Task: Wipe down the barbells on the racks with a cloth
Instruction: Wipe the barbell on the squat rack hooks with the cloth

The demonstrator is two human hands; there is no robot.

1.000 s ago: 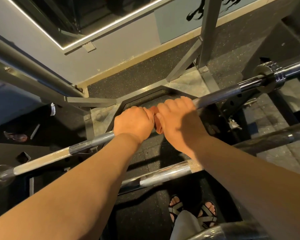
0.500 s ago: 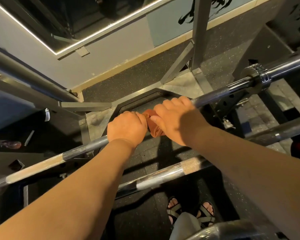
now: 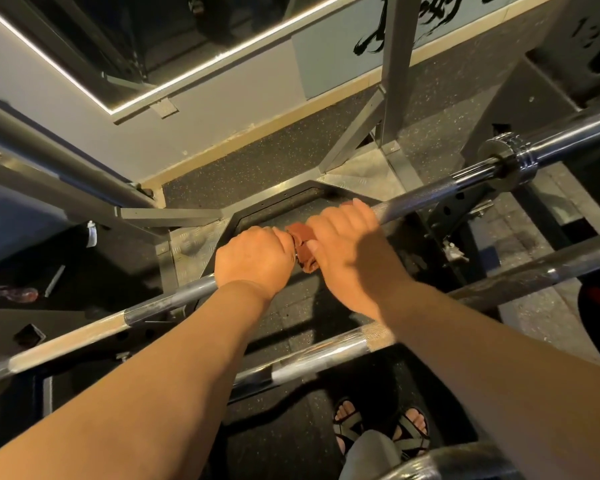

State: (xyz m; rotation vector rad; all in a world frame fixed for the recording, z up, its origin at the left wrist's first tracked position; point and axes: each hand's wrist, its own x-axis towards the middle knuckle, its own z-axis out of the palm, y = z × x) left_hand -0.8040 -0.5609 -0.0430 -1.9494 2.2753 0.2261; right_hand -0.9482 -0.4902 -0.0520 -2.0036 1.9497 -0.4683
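Rubber floor (image 3: 257, 174) below, arms outstretched, left hand (image 3: 253, 258) gripping barbell (image 3: 430, 197), right hand (image 3: 350, 247) clamping cloth (image 3: 303, 252) around it, fingers (image 3: 357, 211) curled.

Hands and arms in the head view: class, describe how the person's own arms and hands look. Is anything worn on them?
Both are bare. The left hand and right hand wear no gloves. The left forearm and right forearm show no sleeve up to the frame's edge, and neither wrist carries a watch or band. Rings: too hidden to tell.
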